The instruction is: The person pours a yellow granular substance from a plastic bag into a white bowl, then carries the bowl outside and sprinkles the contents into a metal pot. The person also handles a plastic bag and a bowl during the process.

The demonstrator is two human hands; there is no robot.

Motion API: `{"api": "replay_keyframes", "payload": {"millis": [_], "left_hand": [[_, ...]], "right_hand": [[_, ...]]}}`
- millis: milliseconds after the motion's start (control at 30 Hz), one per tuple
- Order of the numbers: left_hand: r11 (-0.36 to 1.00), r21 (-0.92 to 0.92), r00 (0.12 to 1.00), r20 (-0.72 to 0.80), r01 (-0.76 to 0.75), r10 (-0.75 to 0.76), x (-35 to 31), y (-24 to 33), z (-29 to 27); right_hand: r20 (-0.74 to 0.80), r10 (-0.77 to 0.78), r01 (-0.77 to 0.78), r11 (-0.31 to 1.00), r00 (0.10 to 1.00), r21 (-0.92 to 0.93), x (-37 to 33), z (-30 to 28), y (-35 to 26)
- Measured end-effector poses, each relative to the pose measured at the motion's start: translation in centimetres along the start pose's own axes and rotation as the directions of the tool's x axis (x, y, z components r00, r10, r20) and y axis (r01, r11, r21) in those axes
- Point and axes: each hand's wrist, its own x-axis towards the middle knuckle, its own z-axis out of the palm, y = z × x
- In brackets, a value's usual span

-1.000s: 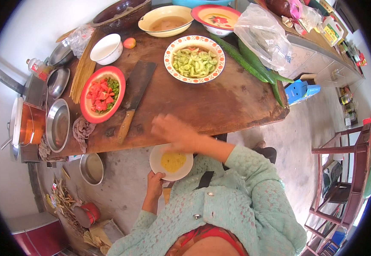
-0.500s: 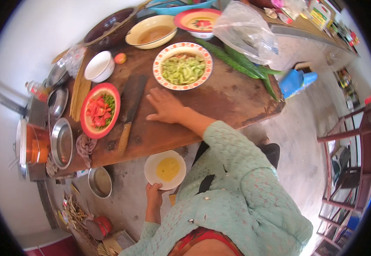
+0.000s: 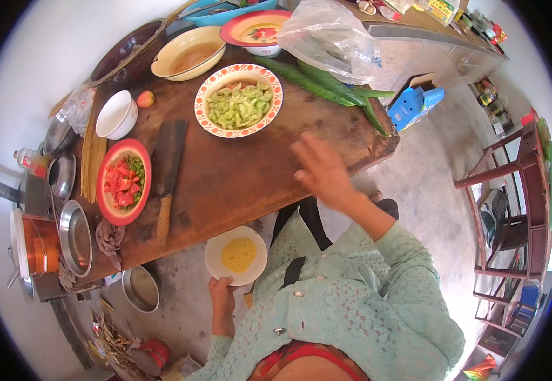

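With the clock centred on the view, a shallow dish [image 3: 261, 259] of yellow liquid [image 3: 238, 255] is held at seven o'clock, beyond the near edge of the wooden surface [image 3: 257, 162], its rim pinched by the fingers of the left hand [image 3: 222, 289]. The right hand [image 3: 323, 168] is held out at two o'clock over that edge, its fingers spread and slightly blurred; whether the wood is touched cannot be told. At nine o'clock the way to a red-rimmed plate [image 3: 123, 218] of chopped tomato is barred by a cleaver [image 3: 170, 152]. A patterned plate [image 3: 277, 101] of green slices is set at eleven, nearer than a cream basin [image 3: 193, 73]. At one o'clock, long cucumbers [image 3: 320, 86] are partly overlapped by a clear plastic bag [image 3: 330, 38]. Beyond, also at one, printing is borne by a jug's yellow label [image 3: 444, 9], too small to be read.
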Motion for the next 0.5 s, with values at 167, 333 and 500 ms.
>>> {"api": "replay_keyframes", "payload": {"millis": [167,333,500], "left_hand": [[0.999,0.013,0.996,0.082,0.044,-0.045,1.2,-0.9,1.3],[0.997,0.006,0.985,0.155,0.076,-0.076,0.9,1.1,5.6],[0.989,0.109,0.971,0.204,0.104,-0.124,1.7,1.1,6.7]], "right_hand": [[0.01,0.089,-0.087,0.991,0.996,-0.099,-3.6,1.2,1.3],[0.486,-0.394,-0.083,0.705,0.78,0.705,-7.3,2.8,-5.6],[0.128,-0.077,0.041,0.964,0.989,0.262,-9.2,0.8,-2.9]]}}
